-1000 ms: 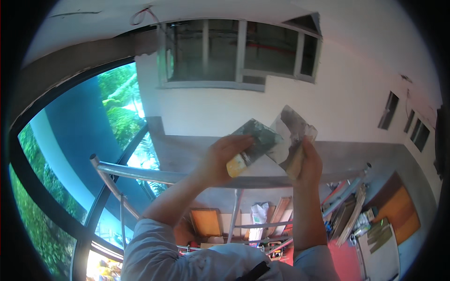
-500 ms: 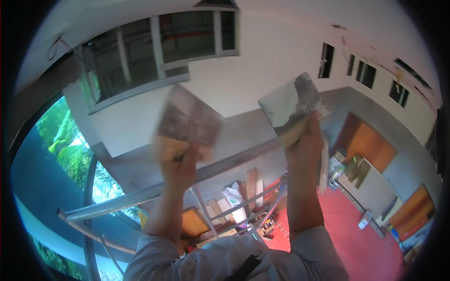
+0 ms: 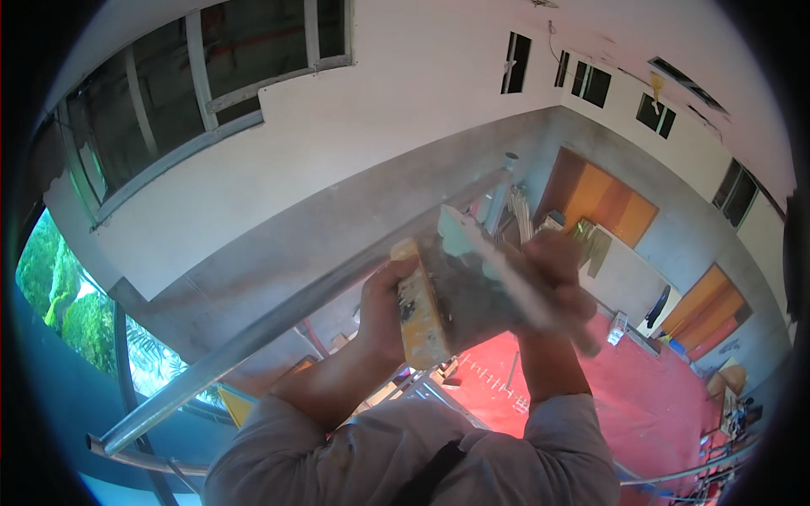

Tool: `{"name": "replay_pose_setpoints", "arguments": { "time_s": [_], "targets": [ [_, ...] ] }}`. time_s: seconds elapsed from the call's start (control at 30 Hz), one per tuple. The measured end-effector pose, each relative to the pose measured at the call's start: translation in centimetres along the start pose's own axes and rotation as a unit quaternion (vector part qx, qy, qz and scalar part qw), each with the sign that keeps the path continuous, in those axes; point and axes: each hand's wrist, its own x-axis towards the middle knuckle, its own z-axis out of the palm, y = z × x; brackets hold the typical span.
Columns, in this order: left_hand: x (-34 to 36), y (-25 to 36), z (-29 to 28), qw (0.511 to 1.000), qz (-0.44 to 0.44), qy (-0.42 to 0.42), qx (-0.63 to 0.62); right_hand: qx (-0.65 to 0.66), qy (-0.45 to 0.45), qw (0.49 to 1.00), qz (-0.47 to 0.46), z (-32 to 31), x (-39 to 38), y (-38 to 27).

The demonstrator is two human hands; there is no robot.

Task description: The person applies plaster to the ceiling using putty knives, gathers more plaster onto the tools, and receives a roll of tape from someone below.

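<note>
My left hand [image 3: 381,316] is closed on a wide putty knife [image 3: 424,325], its worn yellowish handle edge toward me and its grey blade reaching to the right. My right hand [image 3: 558,268] grips a second putty knife [image 3: 516,287], turned nearly edge-on and smeared by motion. The two blades overlap in front of my chest; whether they touch, I cannot tell. Pale putty [image 3: 458,232] shows at the far end of the blades. Fingers of the right hand are partly blurred.
A metal scaffold rail [image 3: 245,363] runs diagonally beyond my hands. Behind it stands a wall, white above and grey below [image 3: 278,253], with a framed window opening [image 3: 253,51]. Far below lies a red floor [image 3: 641,396], with wooden panels [image 3: 603,198] leaning at the right.
Both hands have come down from the wall and drawn together, so the separate blades now overlap. My view has swung to the right.
</note>
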Motion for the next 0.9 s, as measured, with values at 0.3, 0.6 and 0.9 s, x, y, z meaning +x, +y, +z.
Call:
{"name": "replay_pose_setpoints", "arguments": {
  "time_s": [0.3, 0.6, 0.9],
  "targets": [
    [-2.6, 3.1, 0.4, 0.996, 0.063, 0.060, 0.033, 0.162, -0.206, 0.964, -0.038, 0.9, 1.6, 0.5],
    [-8.1, 7.2, 1.1, 0.958, 0.264, 0.053, 0.100, 0.249, -0.081, 0.965, -0.001, 9.2, 1.0, -0.6],
    [-12.6, 16.4, 13.8, 0.653, 0.736, -0.033, 0.175, 0.216, -0.024, 0.899, 0.380, 16.9, -0.8, 2.9]
  ]
}}
